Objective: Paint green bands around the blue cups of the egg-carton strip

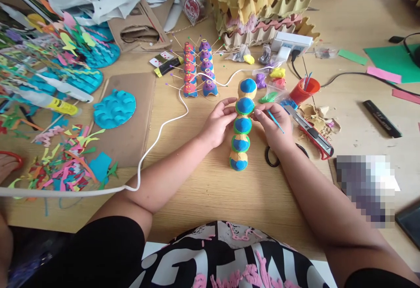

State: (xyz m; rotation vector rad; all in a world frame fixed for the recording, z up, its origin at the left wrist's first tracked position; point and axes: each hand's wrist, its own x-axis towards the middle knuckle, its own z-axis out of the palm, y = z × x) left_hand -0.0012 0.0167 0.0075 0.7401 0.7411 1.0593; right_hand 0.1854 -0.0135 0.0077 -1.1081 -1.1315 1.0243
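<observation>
An egg-carton strip (243,125) with bumps coated in blue clay lies lengthwise before me, some bumps ringed in green and tan carton showing between them. My left hand (220,122) is closed on the strip's left edge near the second bump, thumb and fingers bent against it. At the right edge, the fingertips of my right hand (274,124) touch the same bump. A thin blue clay tool (276,121) is tucked in my right hand, its end sticking out toward me. Green clay (268,97) in a clear bag sits just past that hand.
Red and purple carton caterpillars (190,69) with pins stand farther back, a white cable (160,126) winding past them. A box cutter (310,131), black scissors (273,156) and a red cup (304,90) are on the right. Paper scraps (70,161) cover the left; egg trays (259,3) are stacked behind.
</observation>
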